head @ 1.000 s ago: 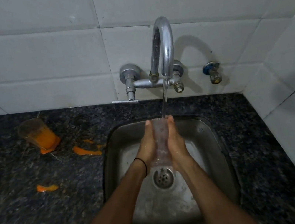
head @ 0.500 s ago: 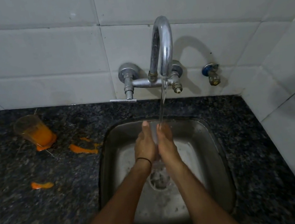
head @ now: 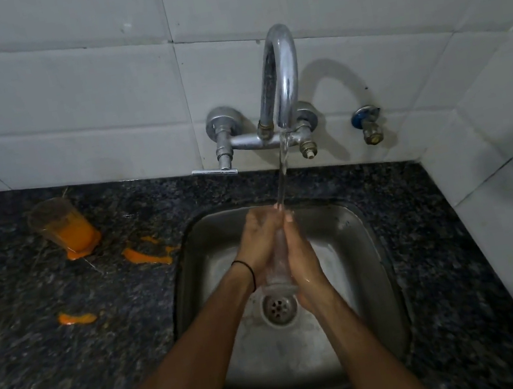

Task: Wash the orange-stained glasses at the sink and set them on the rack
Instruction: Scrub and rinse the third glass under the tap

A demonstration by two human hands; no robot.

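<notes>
A clear glass (head: 278,260) stands upright over the steel sink (head: 370,243), sandwiched between my two hands. My left hand (head: 260,244) wraps its curled fingers round the glass near the rim. On the other side, the palm and straight fingers of my right hand (head: 302,254) press against it. Water (head: 282,176) runs from the curved tap (head: 282,71) onto the rim and my fingertips. A second glass (head: 62,227), partly filled with orange liquid, stands on the dark counter at the left. No rack is in view.
Orange spills lie on the granite counter (head: 56,363): one beside the sink (head: 148,256), one nearer me (head: 75,318). The drain (head: 279,307) sits under the glass. A tap handle (head: 214,171) and a side valve (head: 369,126) stick out from the tiled wall.
My hands have slid against each other around the glass, the left fingers now curling over it. The glass's base shows again above the drain. The view shifted slightly.
</notes>
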